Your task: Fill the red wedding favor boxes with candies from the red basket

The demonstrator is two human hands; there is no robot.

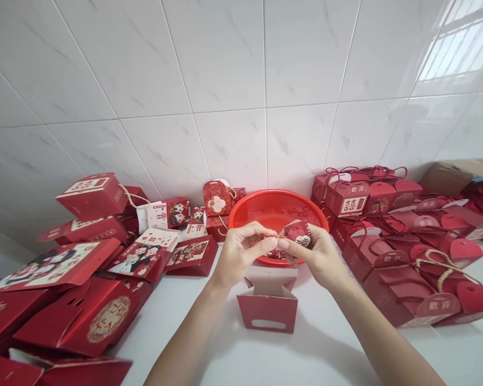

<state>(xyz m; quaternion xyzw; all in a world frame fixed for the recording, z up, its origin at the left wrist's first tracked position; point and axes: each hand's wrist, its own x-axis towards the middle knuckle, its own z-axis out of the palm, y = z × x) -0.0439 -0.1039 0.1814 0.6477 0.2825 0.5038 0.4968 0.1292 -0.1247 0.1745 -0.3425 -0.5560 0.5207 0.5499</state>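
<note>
Keep the red packet steady in the right hand with light pressure, as its wrapper may crease. The right fingers close around it, while those of the left hand pinch narrowly on a small, partly hidden red piece; both hands work at the near side of the red basket, beyond the open box on the bench.

Small red packet, pale heart label, held up, open red box standing nearer

Basket behind the middle box
</note>
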